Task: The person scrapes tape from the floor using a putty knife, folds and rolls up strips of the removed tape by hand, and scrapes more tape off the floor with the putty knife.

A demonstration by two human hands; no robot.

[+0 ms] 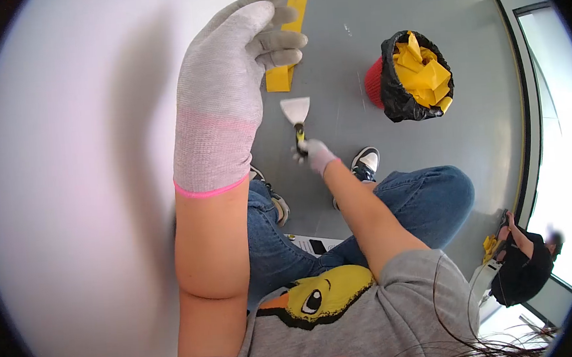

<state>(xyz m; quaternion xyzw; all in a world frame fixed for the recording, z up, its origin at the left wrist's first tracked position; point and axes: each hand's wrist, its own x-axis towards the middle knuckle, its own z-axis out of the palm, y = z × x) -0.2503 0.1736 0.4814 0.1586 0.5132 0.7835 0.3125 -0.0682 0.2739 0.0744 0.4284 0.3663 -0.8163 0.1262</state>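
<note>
My left hand (pixel 240 42), in a grey-white glove with a pink cuff, is raised large in the upper left, close to the camera. Its fingers are apart and slightly bent, with nothing seen between them. Beneath it, yellow tape (pixel 280 79) runs along the grey floor. Lower down, my right hand (pixel 317 155), gloved too, is closed round the handle of a scraper (pixel 296 110). The scraper's wide pale blade points up the picture, just short of the tape's end.
A red bin (pixel 374 84) with a black liner holds crumpled yellow tape, right of the scraper. A white wall (pixel 66 161) fills the left. My knees and shoes are below. Another person (pixel 524 264) in black crouches at the lower right by yellow material.
</note>
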